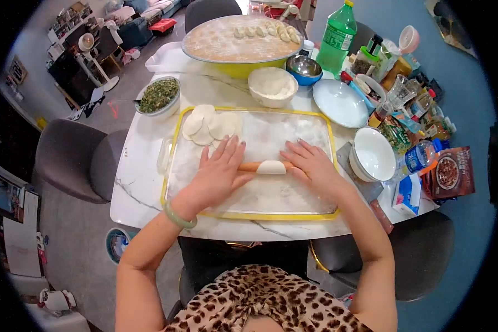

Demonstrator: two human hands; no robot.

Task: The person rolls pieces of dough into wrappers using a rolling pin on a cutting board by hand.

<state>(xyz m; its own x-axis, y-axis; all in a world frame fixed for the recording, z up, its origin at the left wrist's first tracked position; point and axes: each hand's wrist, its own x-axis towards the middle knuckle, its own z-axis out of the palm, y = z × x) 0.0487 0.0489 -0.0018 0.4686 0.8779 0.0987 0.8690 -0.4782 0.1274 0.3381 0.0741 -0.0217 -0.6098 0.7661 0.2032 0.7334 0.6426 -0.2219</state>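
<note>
A wooden rolling pin (250, 166) lies across the floured board (205, 191) with a yellow rim. A white dough wrapper (271, 167) drapes over the pin's middle. My left hand (218, 171) rests flat on the pin's left end, fingers stretched out and apart. On the right end, my right hand (312, 166) presses with its palm, its fingers also extended. Neither hand is wrapped around the pin, and the palms hide its ends. Several round dough wrappers (225, 125) overlap at the board's upper left, just beyond my left fingertips.
A bowl of green filling (159, 96) stands left, a flour bowl (273, 87) behind the board. Dumplings (267, 29) lie on a large round tray (216, 41). Right are a plate (340, 103), white bowl (374, 154), cleaver (365, 182), green bottle (337, 39) and crowded jars.
</note>
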